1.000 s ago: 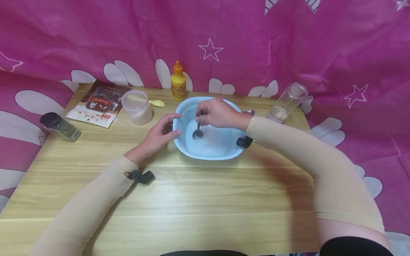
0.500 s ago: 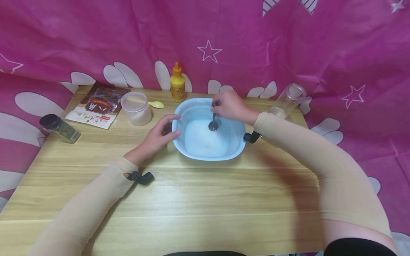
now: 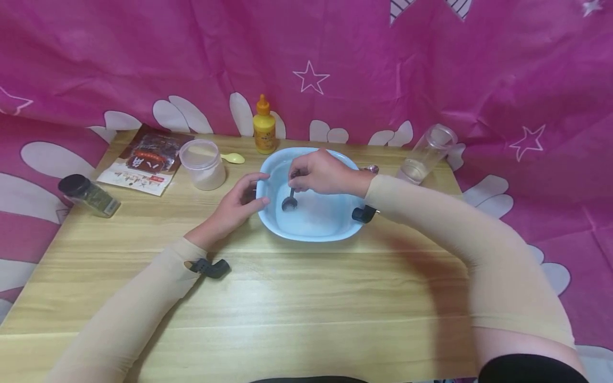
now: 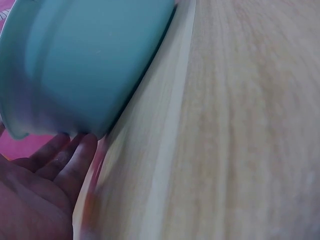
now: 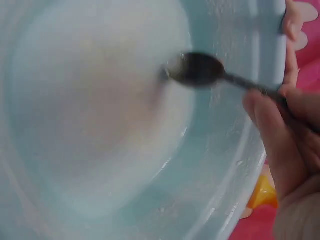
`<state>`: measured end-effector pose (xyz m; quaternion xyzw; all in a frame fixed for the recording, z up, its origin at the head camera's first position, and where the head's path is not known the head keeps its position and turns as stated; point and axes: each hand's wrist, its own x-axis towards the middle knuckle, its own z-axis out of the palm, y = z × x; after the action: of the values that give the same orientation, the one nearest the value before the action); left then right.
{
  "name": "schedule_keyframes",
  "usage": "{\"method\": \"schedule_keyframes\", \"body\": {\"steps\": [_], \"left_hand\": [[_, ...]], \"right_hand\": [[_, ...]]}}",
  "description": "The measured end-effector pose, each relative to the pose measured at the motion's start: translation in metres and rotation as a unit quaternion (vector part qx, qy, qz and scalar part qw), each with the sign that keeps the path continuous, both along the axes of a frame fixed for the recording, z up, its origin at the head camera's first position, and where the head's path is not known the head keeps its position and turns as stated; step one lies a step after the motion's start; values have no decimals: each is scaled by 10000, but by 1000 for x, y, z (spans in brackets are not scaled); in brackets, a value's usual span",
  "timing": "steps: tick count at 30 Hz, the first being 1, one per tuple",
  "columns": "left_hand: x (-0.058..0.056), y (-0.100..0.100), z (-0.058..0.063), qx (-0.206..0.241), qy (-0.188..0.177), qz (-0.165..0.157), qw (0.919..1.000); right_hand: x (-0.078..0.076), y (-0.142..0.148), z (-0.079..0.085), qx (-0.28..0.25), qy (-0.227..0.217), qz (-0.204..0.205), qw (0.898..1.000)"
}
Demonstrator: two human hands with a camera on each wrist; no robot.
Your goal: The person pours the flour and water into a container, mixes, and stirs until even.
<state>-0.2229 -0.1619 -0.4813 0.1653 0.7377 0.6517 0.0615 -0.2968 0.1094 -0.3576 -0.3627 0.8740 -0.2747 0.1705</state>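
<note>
Spoon (image 3: 289,204) and right hand (image 3: 322,174) have swung leftward: near the far edge of the tabletop (image 3: 268,308), the left hand's (image 3: 232,210) fingers hold the rim of a probably light, stiff basin (image 3: 311,238), inside which the right fingers' pinched spoon, likely slick, is best held high.

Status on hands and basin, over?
Right hand gripping dark spoon inside blue basin. Left hand on basin rim. Nothing visible blocking spoon.
</note>
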Motion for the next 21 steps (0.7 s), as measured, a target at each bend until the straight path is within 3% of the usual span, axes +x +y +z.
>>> {"method": "schedule_keyframes", "body": {"steps": [4,9,15,21], "left_hand": [[-1,0,0,-35,86,64,9999],[-2,0,-1,-80,170,109,9998],[-1,-1,-1,-122,77,84,9999],[0,0,1,-84,69,46,9999]], "right_hand": [[2,6,7,371,-164,199,9990],[-8,17,8,702,75,-402,9967],[-20,14,2,243,422,-1172,9919],[-17,-3,-4,-449,-34,-1511,9875]]}}
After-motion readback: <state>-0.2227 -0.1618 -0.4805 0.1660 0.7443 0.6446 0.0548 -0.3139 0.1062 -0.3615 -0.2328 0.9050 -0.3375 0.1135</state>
